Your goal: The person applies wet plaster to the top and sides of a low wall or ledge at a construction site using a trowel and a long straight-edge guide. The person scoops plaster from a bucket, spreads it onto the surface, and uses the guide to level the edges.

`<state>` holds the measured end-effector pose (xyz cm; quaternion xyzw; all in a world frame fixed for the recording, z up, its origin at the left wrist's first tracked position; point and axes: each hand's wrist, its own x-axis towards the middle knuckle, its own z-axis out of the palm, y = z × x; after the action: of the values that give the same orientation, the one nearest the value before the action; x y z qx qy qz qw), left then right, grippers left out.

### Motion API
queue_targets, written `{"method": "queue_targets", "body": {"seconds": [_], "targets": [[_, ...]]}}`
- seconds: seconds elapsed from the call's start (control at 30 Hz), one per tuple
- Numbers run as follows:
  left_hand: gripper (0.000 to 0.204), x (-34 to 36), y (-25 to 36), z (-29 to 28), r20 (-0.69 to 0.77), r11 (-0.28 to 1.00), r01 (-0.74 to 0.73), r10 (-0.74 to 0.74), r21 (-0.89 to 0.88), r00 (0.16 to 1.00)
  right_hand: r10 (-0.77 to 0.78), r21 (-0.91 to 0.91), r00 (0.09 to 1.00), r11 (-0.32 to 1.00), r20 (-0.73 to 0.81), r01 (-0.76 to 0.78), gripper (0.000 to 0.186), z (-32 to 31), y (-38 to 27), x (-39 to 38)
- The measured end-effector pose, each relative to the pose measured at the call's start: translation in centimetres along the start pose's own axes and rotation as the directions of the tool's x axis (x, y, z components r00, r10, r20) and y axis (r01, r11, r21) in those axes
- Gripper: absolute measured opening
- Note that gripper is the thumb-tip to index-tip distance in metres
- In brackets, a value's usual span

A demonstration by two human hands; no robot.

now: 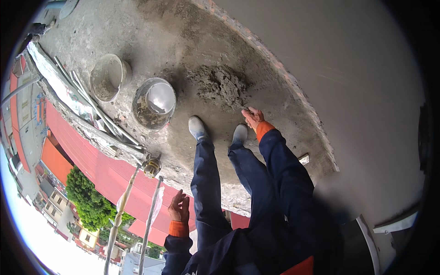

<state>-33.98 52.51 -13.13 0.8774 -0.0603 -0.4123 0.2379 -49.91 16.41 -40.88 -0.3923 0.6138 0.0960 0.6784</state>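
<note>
The left hand (179, 207) is hanging spread and empty over the slab edge (114, 137). The right hand (252, 117) is gripping a tool, probably a trowel, at the mortar pile (219, 85); scooping looks underway, and lifting calls for a level blade. Two buckets (153, 103) are standing left, near pipes (98, 110).

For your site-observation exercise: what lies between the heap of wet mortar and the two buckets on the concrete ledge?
In the head view, only bare, stained concrete ledge separates the mortar heap from the nearer bucket. The second bucket stands beyond it, to the left.
</note>
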Motion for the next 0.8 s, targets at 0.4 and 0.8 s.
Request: {"method": "queue_targets", "body": {"seconds": [0.4, 0.8], "targets": [[0.040, -11.5, 49.4, -4.8, -0.276, 0.060, -0.989, 0.961, 0.133, 0.021, -0.302, -0.094, 0.950, 0.946, 0.080, 0.309, 0.047, -14.6, -11.2, -45.6], [0.014, -10.0, 62.8, -2.8, 0.036, -0.273, -0.776, 0.951, 0.568, -0.308, -0.592, 0.134, 0.803, 0.792, -0.072, 0.596, 0.030, -20.5, -18.6, -71.1]]}}
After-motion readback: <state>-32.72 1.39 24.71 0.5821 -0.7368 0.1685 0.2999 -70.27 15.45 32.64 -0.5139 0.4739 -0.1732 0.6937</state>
